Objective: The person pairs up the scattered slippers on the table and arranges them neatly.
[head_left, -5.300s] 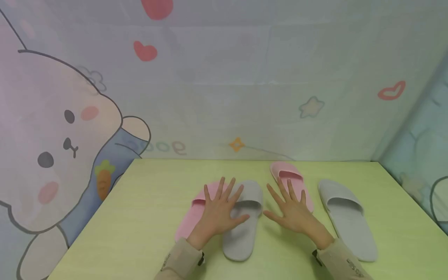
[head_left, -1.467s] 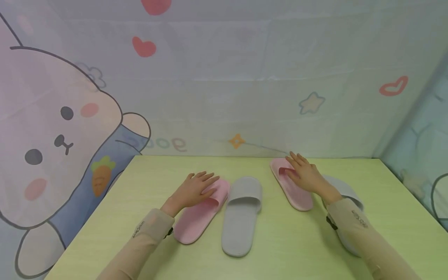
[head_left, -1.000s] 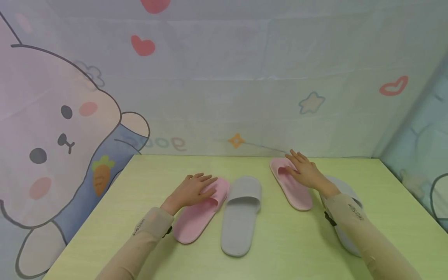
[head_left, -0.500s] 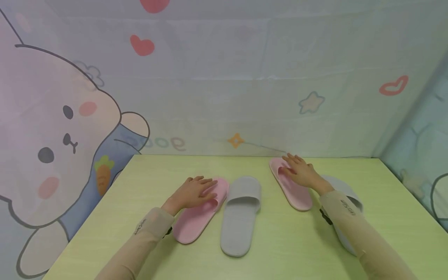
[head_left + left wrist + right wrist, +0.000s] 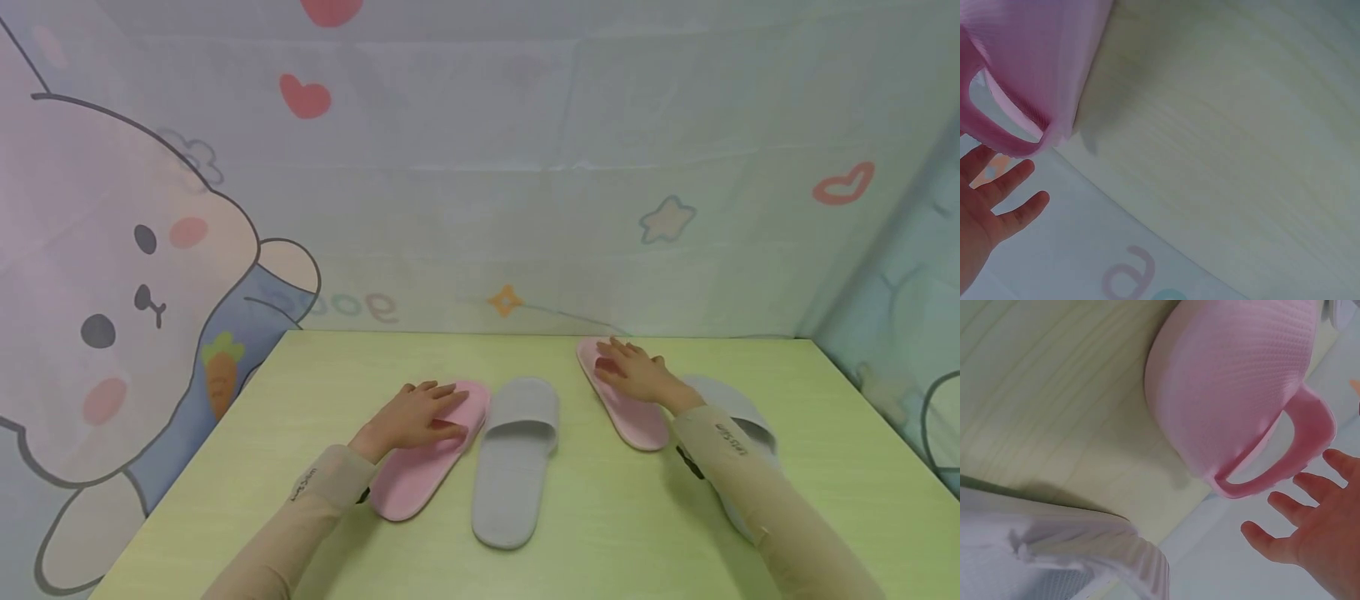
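Observation:
My left hand (image 5: 411, 419) is over the strap of the left pink slipper (image 5: 418, 477), with its thumb near the strap opening. In the left wrist view its fingers are parted beside the pink strap (image 5: 1007, 140), gripping nothing. My right hand (image 5: 637, 375) reaches over the strap of the far pink slipper (image 5: 633, 417). The right wrist view has that slipper's strap (image 5: 1313, 422) close to the spread, slightly bent fingertips (image 5: 1307, 481). Whether either hand touches its slipper is hard to tell.
A grey slipper (image 5: 510, 492) lies right of the left pink one. Another grey slipper (image 5: 738, 408) is partly hidden under the right forearm. Behind the yellow-green table (image 5: 360, 354) hangs a printed cloth (image 5: 465, 208).
From spread over the middle, both hands have moved apart above the pink slippers. In the last second the right hand came lower and left, and the left thumb dipped slightly. The slippers stay put.

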Demonstrator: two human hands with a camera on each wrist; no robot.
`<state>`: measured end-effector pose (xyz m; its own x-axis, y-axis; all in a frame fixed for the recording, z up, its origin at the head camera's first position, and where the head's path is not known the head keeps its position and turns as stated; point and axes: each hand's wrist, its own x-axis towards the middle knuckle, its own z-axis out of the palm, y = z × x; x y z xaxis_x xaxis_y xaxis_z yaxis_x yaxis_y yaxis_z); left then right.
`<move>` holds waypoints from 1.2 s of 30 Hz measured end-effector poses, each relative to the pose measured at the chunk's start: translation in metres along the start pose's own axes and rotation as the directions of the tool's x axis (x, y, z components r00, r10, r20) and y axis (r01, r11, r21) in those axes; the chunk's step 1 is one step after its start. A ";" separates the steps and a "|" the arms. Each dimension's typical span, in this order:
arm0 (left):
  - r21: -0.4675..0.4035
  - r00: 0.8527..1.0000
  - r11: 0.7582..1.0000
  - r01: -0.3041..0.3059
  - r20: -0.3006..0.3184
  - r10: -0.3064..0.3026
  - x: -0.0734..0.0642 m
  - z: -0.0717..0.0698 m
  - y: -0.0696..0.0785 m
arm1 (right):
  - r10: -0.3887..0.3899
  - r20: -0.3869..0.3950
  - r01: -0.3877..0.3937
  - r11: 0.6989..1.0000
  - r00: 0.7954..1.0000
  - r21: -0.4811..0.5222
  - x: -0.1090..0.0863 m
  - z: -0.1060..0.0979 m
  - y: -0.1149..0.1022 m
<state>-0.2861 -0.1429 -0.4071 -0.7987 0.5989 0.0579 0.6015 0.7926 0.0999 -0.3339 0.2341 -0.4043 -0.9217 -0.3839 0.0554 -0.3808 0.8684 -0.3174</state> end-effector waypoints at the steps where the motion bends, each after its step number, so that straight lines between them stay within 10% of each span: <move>1: 0.003 1.000 1.000 -0.002 -0.001 0.002 0.000 0.001 0.000 | -0.001 0.006 0.001 1.000 1.000 -0.004 0.000 0.001 0.000; 36: 0.013 1.000 1.000 -0.003 -0.028 0.004 -0.009 0.003 -0.011 | -0.069 -0.004 0.069 0.997 0.998 -0.026 -0.009 0.003 -0.001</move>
<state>-0.2852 -0.1564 -0.4113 -0.7966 0.5982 0.0865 0.6042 0.7921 0.0867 -0.3247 0.2357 -0.4072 -0.8935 -0.4417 0.0812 -0.4453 0.8478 -0.2880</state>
